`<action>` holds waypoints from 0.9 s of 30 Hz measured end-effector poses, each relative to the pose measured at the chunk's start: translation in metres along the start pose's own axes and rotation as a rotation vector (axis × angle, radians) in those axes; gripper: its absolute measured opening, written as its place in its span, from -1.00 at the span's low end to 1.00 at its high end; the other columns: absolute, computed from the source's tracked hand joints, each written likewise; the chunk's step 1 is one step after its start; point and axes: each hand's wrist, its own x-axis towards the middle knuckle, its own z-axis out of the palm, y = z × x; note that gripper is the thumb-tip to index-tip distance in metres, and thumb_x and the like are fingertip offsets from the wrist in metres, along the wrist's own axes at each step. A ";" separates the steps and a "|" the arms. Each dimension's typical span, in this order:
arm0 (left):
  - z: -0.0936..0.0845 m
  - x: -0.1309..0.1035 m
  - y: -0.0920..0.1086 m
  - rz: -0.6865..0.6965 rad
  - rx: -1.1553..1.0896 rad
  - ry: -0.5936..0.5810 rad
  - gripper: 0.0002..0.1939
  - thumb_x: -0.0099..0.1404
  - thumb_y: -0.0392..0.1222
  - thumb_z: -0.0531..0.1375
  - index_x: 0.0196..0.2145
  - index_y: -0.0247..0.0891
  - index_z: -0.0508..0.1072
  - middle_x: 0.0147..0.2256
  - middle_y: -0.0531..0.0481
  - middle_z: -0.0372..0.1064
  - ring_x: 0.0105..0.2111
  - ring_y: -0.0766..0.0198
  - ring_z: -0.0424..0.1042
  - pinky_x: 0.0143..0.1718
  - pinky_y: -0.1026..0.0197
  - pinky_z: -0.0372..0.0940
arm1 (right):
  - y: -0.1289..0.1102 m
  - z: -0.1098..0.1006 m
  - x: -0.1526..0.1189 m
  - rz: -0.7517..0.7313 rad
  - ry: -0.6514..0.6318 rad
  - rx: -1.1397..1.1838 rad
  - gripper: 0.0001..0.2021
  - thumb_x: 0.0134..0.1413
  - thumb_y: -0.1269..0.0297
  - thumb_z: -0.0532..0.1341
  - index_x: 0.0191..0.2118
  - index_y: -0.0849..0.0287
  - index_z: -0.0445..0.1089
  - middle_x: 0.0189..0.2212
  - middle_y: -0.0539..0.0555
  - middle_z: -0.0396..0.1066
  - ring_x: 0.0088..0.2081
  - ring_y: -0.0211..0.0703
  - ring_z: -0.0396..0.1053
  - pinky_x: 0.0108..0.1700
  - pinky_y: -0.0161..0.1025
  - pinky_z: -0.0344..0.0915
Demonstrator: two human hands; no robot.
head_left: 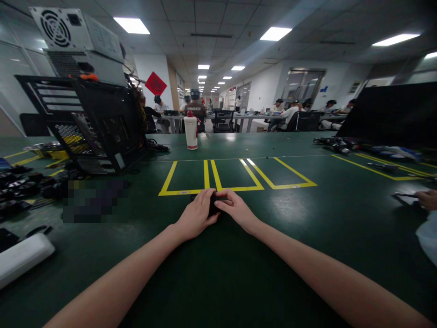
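Observation:
A small black object (213, 206) sits between my two hands near the middle of the green table (218, 282); its kind is hidden by my fingers. My left hand (198, 214) is closed around its left side, with the thumb below and the fingers over the top. From the right, my right hand (237, 209) pinches it with thumb and fingertips. A dark bit shows just left of my left fingers. Both hands are just in front of the yellow tape outlines (239, 189) on the table.
At the left stand a black computer case (102, 127) with power supplies (78, 36) on top, dark cables (17, 191) and a white object (23, 259). A white cup (191, 132) stands farther back. Another person's hand (428, 199) is at the right edge, near a dark panel (396, 118).

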 end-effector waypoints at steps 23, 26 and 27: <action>0.004 0.000 -0.003 0.005 -0.003 0.024 -0.42 0.13 -0.18 0.11 0.04 -0.25 -0.09 0.00 -0.16 0.03 0.00 0.08 0.13 -0.04 0.02 0.17 | 0.001 -0.002 0.001 -0.012 -0.061 0.023 -0.71 -0.08 0.31 0.18 -0.15 0.10 0.22 -0.17 0.02 0.24 -0.12 -0.19 0.27 -0.04 -0.14 0.21; 0.004 0.000 -0.003 0.008 -0.001 0.020 -0.42 0.13 -0.18 0.11 0.04 -0.28 -0.08 0.00 -0.18 0.03 0.00 0.09 0.13 -0.02 0.04 0.16 | 0.001 -0.003 0.001 -0.013 -0.098 0.050 -0.73 -0.09 0.32 0.19 -0.18 0.10 0.23 -0.17 0.01 0.24 -0.14 -0.20 0.29 -0.05 -0.14 0.21; 0.003 0.000 -0.003 0.008 -0.004 0.015 -0.42 0.13 -0.19 0.11 0.04 -0.28 -0.09 0.00 -0.18 0.02 0.00 0.09 0.13 -0.02 0.04 0.16 | 0.001 -0.003 0.001 -0.021 -0.102 0.051 -0.73 -0.09 0.33 0.19 -0.19 0.10 0.23 -0.18 0.00 0.24 -0.13 -0.20 0.28 -0.04 -0.15 0.21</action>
